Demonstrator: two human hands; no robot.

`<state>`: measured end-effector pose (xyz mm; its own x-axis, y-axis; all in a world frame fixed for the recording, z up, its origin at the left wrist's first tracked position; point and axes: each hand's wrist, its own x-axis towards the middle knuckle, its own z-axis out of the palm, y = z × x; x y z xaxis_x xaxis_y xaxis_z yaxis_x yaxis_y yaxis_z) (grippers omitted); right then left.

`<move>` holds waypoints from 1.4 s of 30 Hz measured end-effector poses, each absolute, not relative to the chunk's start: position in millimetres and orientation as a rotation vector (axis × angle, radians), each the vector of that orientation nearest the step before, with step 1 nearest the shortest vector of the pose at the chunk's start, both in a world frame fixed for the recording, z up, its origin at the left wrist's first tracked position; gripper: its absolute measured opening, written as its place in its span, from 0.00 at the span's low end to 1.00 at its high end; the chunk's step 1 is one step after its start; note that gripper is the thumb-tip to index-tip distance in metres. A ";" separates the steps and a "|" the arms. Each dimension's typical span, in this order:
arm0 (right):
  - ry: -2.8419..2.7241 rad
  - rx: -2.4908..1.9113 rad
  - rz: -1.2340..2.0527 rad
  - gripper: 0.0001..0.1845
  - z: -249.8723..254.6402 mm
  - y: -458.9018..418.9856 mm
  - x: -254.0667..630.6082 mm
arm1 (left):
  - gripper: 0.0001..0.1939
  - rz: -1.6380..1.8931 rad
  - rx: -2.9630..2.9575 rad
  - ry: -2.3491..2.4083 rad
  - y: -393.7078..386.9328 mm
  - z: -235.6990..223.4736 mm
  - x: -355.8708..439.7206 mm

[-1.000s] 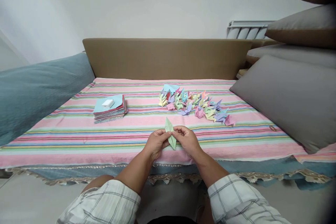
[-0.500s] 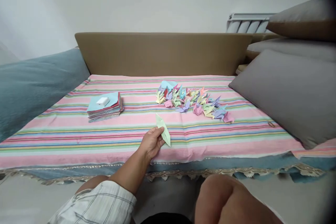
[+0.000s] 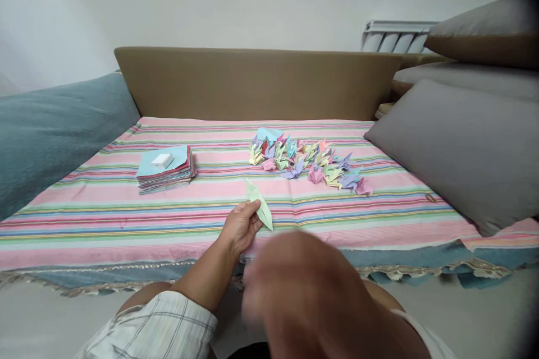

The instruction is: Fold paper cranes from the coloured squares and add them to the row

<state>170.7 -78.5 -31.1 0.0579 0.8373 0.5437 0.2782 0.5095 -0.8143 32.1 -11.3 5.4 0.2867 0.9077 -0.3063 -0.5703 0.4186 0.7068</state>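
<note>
Striped woven cloth (image 3: 210, 213), pink with thin coloured bands, slightly wrinkled, lace-edged blue fabric (image 3: 147, 276) below. We see the pale green folded paper (image 3: 260, 204), a slim pointed diamond, tilted above the cloth near its front edge, pinched between thumb and fingers of the left hand (image 3: 242, 227). Right hand (image 3: 295, 286) is a big blur close to the camera; we cannot tell its grip. Crisp, angular paper cranes (image 3: 315, 160) cluster beyond; square paper stack (image 3: 166, 174) has a smooth white box (image 3: 162, 160) on top. Versus the first frame, where both hands hold the green paper, only the left does now.
</note>
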 end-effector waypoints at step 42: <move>-1.413 -1.301 0.741 0.09 -3.5 -42.6 138.9 | 0.16 1.119 0.572 0.974 -15.3 3.2 31.3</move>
